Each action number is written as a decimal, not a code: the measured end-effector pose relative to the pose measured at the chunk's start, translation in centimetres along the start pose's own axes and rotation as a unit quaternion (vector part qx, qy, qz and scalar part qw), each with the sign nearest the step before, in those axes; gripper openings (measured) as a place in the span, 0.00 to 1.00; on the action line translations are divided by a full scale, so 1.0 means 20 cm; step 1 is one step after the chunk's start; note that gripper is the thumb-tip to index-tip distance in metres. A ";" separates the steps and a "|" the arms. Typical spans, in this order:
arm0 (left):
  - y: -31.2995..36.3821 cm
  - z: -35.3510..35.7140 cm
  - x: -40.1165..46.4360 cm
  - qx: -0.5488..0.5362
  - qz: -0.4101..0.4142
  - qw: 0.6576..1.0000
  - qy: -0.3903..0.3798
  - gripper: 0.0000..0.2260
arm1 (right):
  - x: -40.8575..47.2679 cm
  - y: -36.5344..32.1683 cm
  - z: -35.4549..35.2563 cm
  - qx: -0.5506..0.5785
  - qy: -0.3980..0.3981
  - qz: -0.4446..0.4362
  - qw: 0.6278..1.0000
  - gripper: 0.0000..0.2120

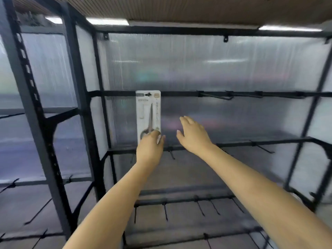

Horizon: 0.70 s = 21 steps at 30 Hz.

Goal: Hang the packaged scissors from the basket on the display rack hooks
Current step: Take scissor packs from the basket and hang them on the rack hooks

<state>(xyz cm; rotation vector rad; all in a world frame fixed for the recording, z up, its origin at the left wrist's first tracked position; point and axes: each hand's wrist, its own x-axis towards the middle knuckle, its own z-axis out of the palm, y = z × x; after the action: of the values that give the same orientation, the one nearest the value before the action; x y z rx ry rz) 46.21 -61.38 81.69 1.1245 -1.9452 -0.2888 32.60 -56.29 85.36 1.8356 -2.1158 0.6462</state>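
Grasping the bottom edge of the white carded scissors package (pixel 148 114), the left hand (pixel 150 148) holds it upright against the black metal display rack's upper crossbar (pixel 179 94). Its hang hole sits on a hook at that bar. Relaxed and holding nothing, the right hand (pixel 193 135) hovers just beside the pack.

Bright overhead striplights (motion-blurred edges)

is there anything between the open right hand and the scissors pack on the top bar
Nothing solid. In the head view, only the translucent back panel shows in the gap between the right hand and the scissors pack, whose bottom the left hand grips.
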 end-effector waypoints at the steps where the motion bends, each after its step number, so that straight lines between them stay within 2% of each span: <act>1: 0.03 0.04 -0.05 0.000 0.008 1.000 -0.019 0.14 | -0.08 0.04 0.00 -0.003 -0.006 0.010 1.000 0.25; 4: 0.14 0.21 -0.22 -0.009 0.036 0.995 -0.093 0.15 | -0.33 0.21 0.04 -0.006 -0.017 0.048 0.999 0.25; 8: 0.35 0.48 -0.49 -0.029 0.063 0.978 -0.194 0.11 | -0.74 0.49 0.09 -0.009 -0.031 0.147 0.989 0.26; 10: 0.45 0.62 -0.62 -0.055 0.072 0.964 -0.248 0.14 | -0.97 0.65 0.10 -0.006 -0.036 0.207 0.978 0.25; 13: 0.62 0.83 -0.82 -0.090 0.101 0.940 -0.314 0.16 | -1.33 0.88 0.09 -0.009 -0.039 0.296 0.954 0.23; 17: 0.86 1.07 -1.10 -0.074 0.155 0.895 -0.412 0.17 | -1.80 1.17 0.04 -0.036 -0.041 0.416 0.908 0.21; 21: 1.09 1.29 -1.36 -0.068 0.205 0.856 -0.469 0.15 | -2.23 1.40 -0.03 -0.054 -0.038 0.502 0.862 0.22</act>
<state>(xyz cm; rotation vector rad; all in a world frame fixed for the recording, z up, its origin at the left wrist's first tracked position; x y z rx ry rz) 19.76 -32.57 62.93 0.4332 -2.8852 -0.8381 12.38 -14.77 60.30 0.5656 -3.0098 0.6112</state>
